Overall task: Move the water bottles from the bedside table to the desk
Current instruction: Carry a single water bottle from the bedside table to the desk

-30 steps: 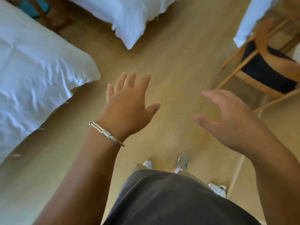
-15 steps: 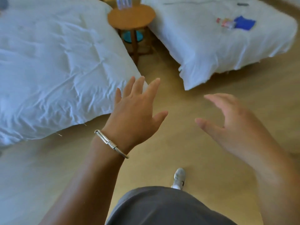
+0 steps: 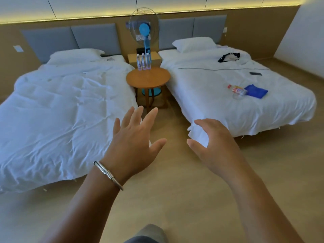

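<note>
Three clear water bottles (image 3: 143,61) stand side by side at the far edge of a round wooden bedside table (image 3: 148,78) between two beds. My left hand (image 3: 134,143), with a silver bracelet on the wrist, is held out over the floor with fingers spread and holds nothing. My right hand (image 3: 213,146) hovers beside it with loosely curved fingers, also empty. Both hands are well short of the table. No desk is in view.
White beds lie to the left (image 3: 61,109) and right (image 3: 236,95), with a narrow wooden-floor aisle between them. A blue standing fan (image 3: 144,28) rises behind the table. A blue cloth (image 3: 256,91), a small bottle (image 3: 236,89), a phone (image 3: 255,73) and a bag (image 3: 228,57) lie on the right bed.
The view has swung up from the floor and a chair to the two beds and the bedside table with its bottles. Both hands stay raised and empty.
</note>
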